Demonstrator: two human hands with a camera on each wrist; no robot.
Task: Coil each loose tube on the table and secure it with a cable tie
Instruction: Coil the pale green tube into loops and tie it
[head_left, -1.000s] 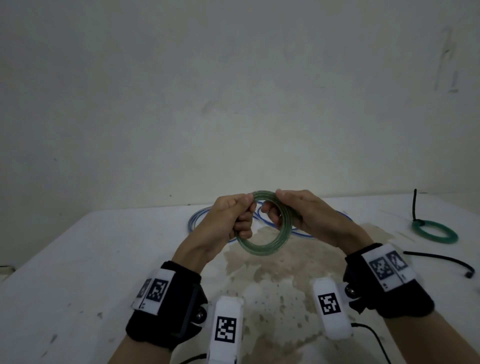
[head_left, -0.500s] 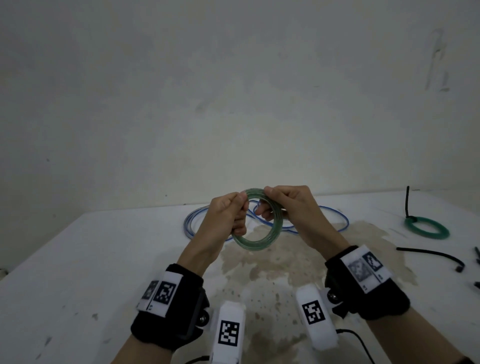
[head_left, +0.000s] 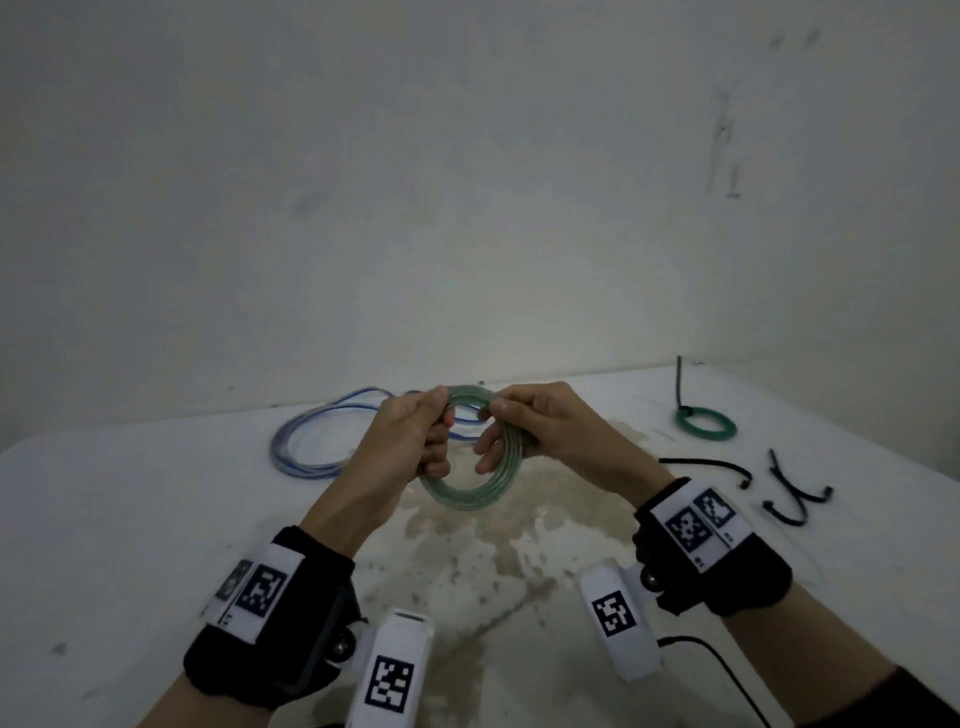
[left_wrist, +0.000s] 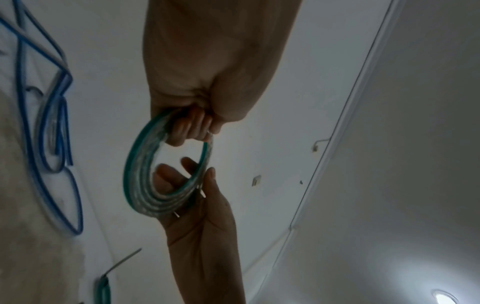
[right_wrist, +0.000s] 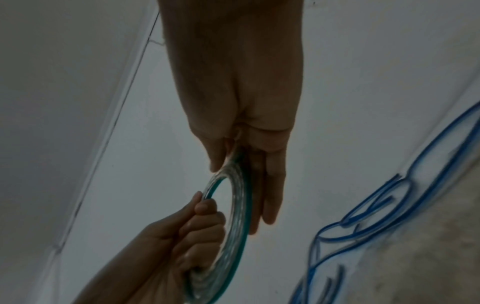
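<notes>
**Green tube coil up in both hands over the counter**

Not spotting any readable brand or text anywhere, just black-and-white square code markers on the black wrist straps.

Looking at a clear, green-tinted tube coil, several glossy round loops stacked into a neat ring, hanging in the air above the stained white counter. Left hand gripping the ring's left-top side, fingers curled tight through the loops, thumb pressing on top. Right hand pinching the top-right part between thumb and fingers, remaining fingers lying fairly straight along the coil in the right wrist view.

Also lying on the counter: a loose blue tube sprawling in big floppy loops behind the hands, a darker green coil far right, already cinched with a black cable tie sticking straight up, and spare black ties curling just beside it, nearer the camera.
</notes>
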